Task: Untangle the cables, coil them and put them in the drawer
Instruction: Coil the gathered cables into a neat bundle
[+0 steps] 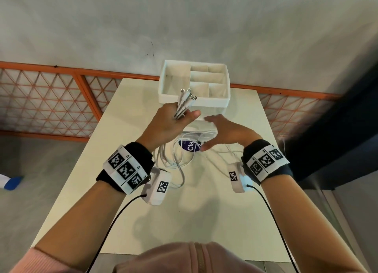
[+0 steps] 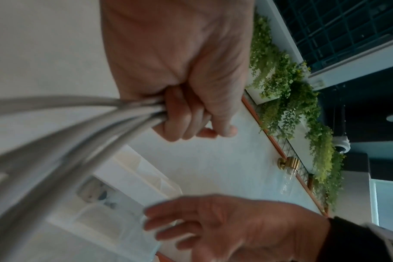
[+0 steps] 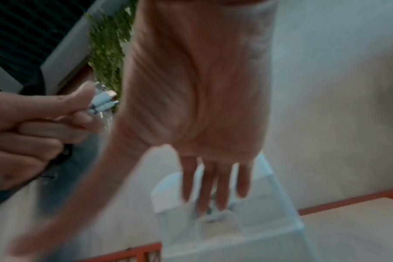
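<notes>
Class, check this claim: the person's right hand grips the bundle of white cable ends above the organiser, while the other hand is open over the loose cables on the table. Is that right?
Not quite: the left hand grips the bundle of white cable ends, as the head view shows. The right hand is the open one, fingers spread over the loose cables on the table.

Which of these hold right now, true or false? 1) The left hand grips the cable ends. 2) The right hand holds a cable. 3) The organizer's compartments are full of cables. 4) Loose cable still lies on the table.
1) True: the left hand grips a bundle of white cables, plugs pointing up.
2) False: the right hand is open with straight fingers, holding nothing.
3) False: the white organizer shows bare compartments in the head view.
4) True: loops of cable lie on the table below the hands.
</notes>
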{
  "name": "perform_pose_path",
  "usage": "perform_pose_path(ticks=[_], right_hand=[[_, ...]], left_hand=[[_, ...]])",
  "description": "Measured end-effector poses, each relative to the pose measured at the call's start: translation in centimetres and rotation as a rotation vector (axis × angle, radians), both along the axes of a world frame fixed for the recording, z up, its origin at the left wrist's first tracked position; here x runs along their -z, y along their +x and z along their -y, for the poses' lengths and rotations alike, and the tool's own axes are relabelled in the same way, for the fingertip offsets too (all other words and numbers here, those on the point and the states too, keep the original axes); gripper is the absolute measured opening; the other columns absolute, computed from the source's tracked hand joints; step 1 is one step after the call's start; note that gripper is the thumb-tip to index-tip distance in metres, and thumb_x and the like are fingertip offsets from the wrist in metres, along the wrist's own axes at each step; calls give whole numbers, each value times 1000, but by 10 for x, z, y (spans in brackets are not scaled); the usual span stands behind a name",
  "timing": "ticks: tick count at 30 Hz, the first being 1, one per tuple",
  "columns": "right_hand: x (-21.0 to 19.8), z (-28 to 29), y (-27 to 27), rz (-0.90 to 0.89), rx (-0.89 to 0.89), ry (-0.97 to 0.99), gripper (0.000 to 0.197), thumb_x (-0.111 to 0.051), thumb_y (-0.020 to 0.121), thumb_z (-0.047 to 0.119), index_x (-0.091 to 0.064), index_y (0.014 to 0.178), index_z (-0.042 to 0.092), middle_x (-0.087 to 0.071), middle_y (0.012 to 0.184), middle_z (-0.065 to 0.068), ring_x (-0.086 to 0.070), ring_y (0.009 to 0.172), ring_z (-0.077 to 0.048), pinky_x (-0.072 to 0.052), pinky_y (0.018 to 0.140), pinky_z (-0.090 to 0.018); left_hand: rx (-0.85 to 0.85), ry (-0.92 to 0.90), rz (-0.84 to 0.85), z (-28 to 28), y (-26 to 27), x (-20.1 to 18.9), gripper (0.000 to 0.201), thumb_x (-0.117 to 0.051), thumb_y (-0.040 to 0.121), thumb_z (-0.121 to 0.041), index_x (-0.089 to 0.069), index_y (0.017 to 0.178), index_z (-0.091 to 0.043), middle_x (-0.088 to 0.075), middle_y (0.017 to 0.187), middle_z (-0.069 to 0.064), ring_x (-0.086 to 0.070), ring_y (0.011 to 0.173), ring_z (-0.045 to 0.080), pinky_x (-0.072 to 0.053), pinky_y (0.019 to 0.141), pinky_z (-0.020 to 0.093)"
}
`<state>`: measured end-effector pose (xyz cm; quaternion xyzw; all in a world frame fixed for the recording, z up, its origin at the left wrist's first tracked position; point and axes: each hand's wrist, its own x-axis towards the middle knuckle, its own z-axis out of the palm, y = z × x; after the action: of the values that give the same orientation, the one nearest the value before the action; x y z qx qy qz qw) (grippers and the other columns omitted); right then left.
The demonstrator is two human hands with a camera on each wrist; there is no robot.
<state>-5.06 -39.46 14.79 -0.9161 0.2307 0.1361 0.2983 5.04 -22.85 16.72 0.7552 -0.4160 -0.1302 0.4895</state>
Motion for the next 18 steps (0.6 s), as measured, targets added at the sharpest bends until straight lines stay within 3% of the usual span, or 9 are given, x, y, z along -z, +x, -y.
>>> perform_pose_path(ticks=[3, 5, 8, 10, 12, 13, 16, 18], right_hand=[[-18, -28, 13, 31, -233, 241, 76, -78, 67, 51, -46, 133, 32, -43, 143, 14, -36, 134, -5, -25, 114, -27], [-20, -48, 21, 57, -312, 346, 41, -73, 76, 45, -60, 113, 35, -57, 125, 20, -48, 121, 0, -28, 111, -24], [-11, -64, 29, 131, -378, 501, 10, -61, 90, 23, -69, 92, 19, -72, 98, 6, -64, 106, -13, -42, 102, -23], [-7, -64, 30, 130, -341, 592, 19, -50, 94, 9, -58, 77, 14, -68, 73, 1, -69, 84, -18, -49, 83, -17], [-11, -63, 29, 138, -276, 637, 23, -48, 95, 11, -48, 72, 15, -50, 56, 8, -57, 58, -10, -47, 65, -14], [-15, -62, 29, 156, -242, 627, 23, -49, 95, 17, -46, 73, 14, -43, 55, 9, -48, 53, -7, -43, 58, -13], [-27, -58, 30, 306, -191, 329, 38, -44, 96, 43, -55, 74, 15, -44, 62, 4, -41, 54, -6, -37, 58, -18], [-31, -54, 35, 411, -148, 165, 51, -39, 96, 49, -58, 74, 7, -54, 68, -6, -51, 61, -9, -42, 64, -25]], left_hand=[[39, -167, -158, 2, -5, -6, 44, -58, 90, -38, -36, 59, -15, -27, 41, -12, -27, 37, 5, -25, 43, 18], [66, -246, -217, 2, -5, -11, 45, -53, 93, -38, -29, 60, -19, -22, 41, -13, -22, 36, 5, -23, 42, 18], [53, -354, -345, -3, 1, -17, 47, -46, 97, -33, -24, 58, -21, -17, 43, -14, -15, 37, 7, -20, 40, 20], [-3, -396, -398, -9, 9, -17, 49, -40, 100, -32, -22, 56, -22, -18, 43, -14, -14, 39, 7, -20, 40, 20], [-87, -452, -489, -12, 18, -14, 47, -37, 101, -31, -24, 56, -23, -21, 44, -14, -18, 40, 6, -26, 40, 19], [-139, -484, -555, -13, 23, -10, 45, -37, 101, -30, -27, 58, -21, -24, 44, -14, -23, 40, 6, -33, 42, 19], [-230, -480, -696, -19, 38, 8, 38, -36, 102, -26, -42, 67, -12, -45, 54, -5, -50, 48, 8, -55, 57, 23], [-221, -321, -733, -22, 45, 23, 32, -40, 100, -23, -54, 76, -7, -54, 69, 7, -59, 63, 17, -58, 62, 22]])
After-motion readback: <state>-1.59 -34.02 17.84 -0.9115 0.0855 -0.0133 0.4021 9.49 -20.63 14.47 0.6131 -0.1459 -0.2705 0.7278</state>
